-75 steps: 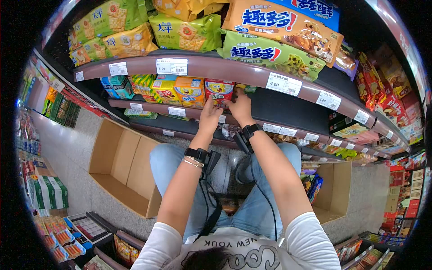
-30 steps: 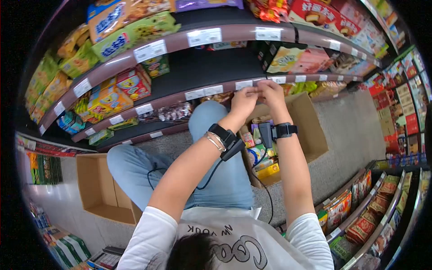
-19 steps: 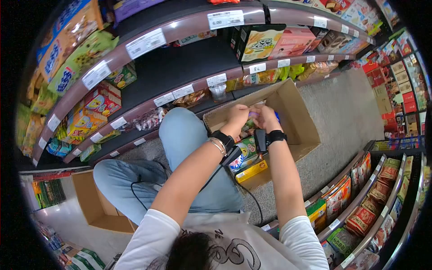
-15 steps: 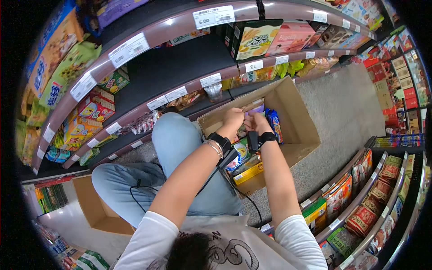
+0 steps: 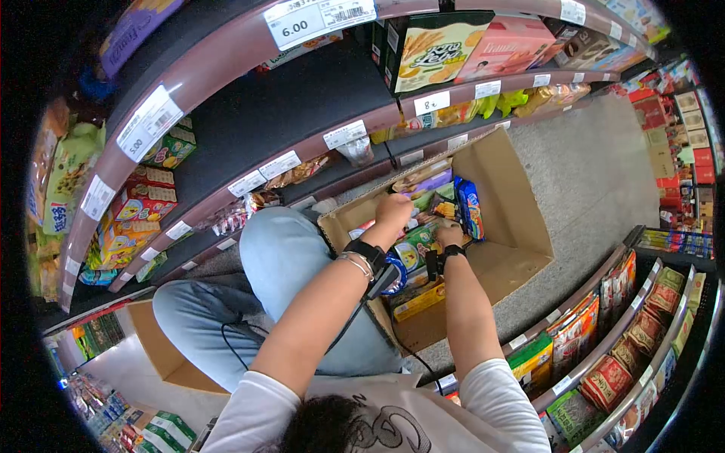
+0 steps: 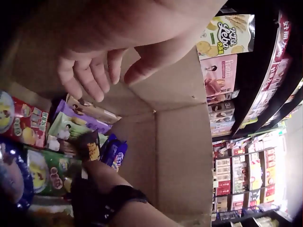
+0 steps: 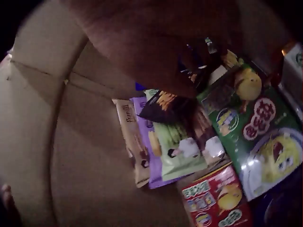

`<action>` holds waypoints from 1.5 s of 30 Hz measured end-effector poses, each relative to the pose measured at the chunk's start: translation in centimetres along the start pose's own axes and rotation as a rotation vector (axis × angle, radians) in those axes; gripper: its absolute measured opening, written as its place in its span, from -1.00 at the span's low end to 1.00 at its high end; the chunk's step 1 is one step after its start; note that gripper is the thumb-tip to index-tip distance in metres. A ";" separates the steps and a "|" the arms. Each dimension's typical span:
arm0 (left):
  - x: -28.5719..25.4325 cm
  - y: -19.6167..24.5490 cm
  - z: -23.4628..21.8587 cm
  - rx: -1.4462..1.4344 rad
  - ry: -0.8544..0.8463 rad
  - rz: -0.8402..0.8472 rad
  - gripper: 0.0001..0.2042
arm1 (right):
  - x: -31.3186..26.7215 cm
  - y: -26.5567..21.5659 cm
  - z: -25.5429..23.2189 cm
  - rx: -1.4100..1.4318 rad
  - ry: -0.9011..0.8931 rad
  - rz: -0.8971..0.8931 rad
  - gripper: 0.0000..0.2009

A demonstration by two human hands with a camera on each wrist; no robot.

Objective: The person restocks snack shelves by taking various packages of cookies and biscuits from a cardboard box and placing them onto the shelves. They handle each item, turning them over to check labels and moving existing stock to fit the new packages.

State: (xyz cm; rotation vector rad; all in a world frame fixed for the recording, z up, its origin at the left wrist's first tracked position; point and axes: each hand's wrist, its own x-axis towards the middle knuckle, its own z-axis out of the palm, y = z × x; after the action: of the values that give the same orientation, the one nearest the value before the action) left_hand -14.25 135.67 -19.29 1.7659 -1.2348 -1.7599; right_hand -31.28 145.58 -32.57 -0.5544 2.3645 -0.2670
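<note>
Inside the cardboard box (image 5: 521, 260), my right hand (image 5: 450, 235) is low among the snacks, against a small dark packet (image 5: 443, 206). That packet (image 7: 165, 105) lies over a light green one (image 7: 177, 151) in the right wrist view; the fingertips of my right hand (image 7: 156, 52) are hidden in shadow, so their grip cannot be seen. My left hand (image 5: 394, 213) hovers over the box's near-shelf side. In the left wrist view, the fingers of my left hand (image 6: 128, 33) hang loosely bent and hold nothing. Beside them lie a purple packet (image 6: 83, 118) and a blue packet (image 6: 113, 151).
Shelves with a price-tagged edge (image 5: 283, 164) run along the front, with a cream-and-black box (image 5: 442, 53) on one. A second carton (image 5: 170, 355) stands at the left by my knee (image 5: 276, 245). Another snack rack (image 5: 604, 355) is at the right.
The view has turned from the shelf to the box at the right. Both hands have moved off the shelf and down into the box; together a moment ago, they are now apart.
</note>
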 end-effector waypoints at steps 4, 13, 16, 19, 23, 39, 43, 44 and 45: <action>-0.6 0.3 0.5 -0.072 -0.003 -0.085 -0.80 | 3.8 3.5 3.4 -0.102 -0.225 0.050 -0.53; 0.3 -0.5 0.5 0.019 -0.053 -0.039 -0.75 | 0.2 -0.1 0.4 -0.405 -0.275 0.097 -0.30; -0.5 0.2 0.5 -0.008 -0.016 -0.063 -0.73 | -1.1 -1.4 -1.6 -0.347 -0.279 0.094 -0.24; -0.8 0.8 0.1 -0.039 -0.030 -0.111 -0.74 | -0.7 -0.6 -0.1 -0.139 -0.060 -0.049 -0.34; -1.0 0.1 -0.7 -0.054 -0.068 -0.040 -0.78 | -4.1 -4.6 -4.2 -0.319 -0.141 -0.195 -0.30; -8.9 5.6 -6.0 -0.291 -0.496 -0.235 -0.22 | -18.7 -12.4 -20.3 0.512 -0.153 -0.370 -0.54; -11.8 7.5 -7.6 -0.316 -0.583 -0.202 -0.16 | -25.2 -12.2 -22.1 0.682 -0.194 -0.440 -0.61; -11.9 7.6 -7.9 -0.390 -0.612 -0.161 -0.18 | -26.5 -12.2 -22.0 0.752 -0.234 -0.458 -0.63; -12.5 8.3 -8.4 -0.463 -0.639 -0.119 -0.20 | -27.6 -12.3 -22.0 0.758 -0.284 -0.457 -0.62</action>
State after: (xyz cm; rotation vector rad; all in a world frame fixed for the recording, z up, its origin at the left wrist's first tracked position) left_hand -7.09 137.98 -3.80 1.0639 -0.8157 -2.5417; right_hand -23.41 148.21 3.85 -0.6810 1.6590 -1.1446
